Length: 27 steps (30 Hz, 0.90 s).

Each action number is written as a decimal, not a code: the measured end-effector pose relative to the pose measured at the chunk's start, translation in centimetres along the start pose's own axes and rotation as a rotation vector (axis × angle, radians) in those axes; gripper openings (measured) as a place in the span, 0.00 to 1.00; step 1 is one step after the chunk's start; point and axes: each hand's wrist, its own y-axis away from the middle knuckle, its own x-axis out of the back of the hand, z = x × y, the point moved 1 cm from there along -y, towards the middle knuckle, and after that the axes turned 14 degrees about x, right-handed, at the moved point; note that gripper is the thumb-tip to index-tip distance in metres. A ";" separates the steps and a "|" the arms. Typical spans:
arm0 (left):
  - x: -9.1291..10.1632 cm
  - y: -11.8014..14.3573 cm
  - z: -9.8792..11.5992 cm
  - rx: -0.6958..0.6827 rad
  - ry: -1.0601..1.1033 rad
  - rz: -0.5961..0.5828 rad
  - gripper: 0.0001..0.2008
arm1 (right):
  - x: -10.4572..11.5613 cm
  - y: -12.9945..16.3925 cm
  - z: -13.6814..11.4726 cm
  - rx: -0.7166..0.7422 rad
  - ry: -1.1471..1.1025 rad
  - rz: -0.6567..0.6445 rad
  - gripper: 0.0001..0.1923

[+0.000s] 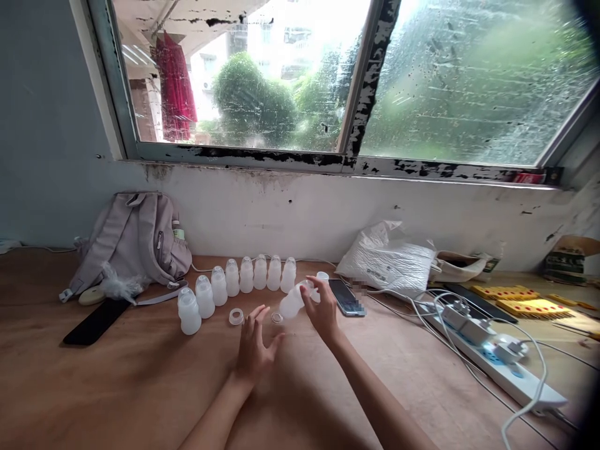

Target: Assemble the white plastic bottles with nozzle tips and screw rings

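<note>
My right hand [322,307] has its thumb and fingers around the upper end of a frosted baby bottle [291,304], which is tilted. To the left, my left hand [254,347] is over the table with fingers apart and nothing in it. A white collar ring [236,317] lies just beyond its fingertips, and a smaller clear ring [277,318] rests between the two hands. Behind my right hand stands a white round piece [322,276], partly hidden. Several frosted bottles with clear caps [219,287] stand upright in a curved row farther back.
A phone [347,297] lies right of my right hand. Beyond are a silver bag [389,259], a power strip [497,356] with looping cables and yellow trays [534,307]. At left sit a backpack [134,240] and a black flat object [96,322]. The wooden table [140,400] meets the wall.
</note>
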 end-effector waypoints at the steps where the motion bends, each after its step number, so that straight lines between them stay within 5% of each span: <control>1: -0.1 0.3 0.5 0.035 0.068 -0.016 0.30 | 0.2 -0.3 -1.2 -0.011 -0.049 -0.024 0.14; 5: -0.4 1.0 1.7 0.220 0.371 -0.120 0.35 | 0.1 -1.4 -4.9 -0.077 -0.249 -0.175 0.15; 8: -0.5 0.9 1.9 0.337 0.543 -0.221 0.27 | -0.8 -1.4 -5.9 -0.157 -0.427 -0.240 0.13; 13: -0.7 0.8 1.9 0.484 0.629 -0.316 0.16 | -3.1 -0.3 -5.4 -0.496 -0.785 -0.261 0.15; 19: -1.1 0.6 3.0 0.636 0.882 -0.494 0.11 | -4.2 0.4 -4.1 -0.767 -0.891 -0.183 0.18; 27: -0.8 0.1 3.4 0.813 1.113 -0.700 0.13 | -3.2 -0.5 -4.2 -0.805 -0.982 -0.078 0.17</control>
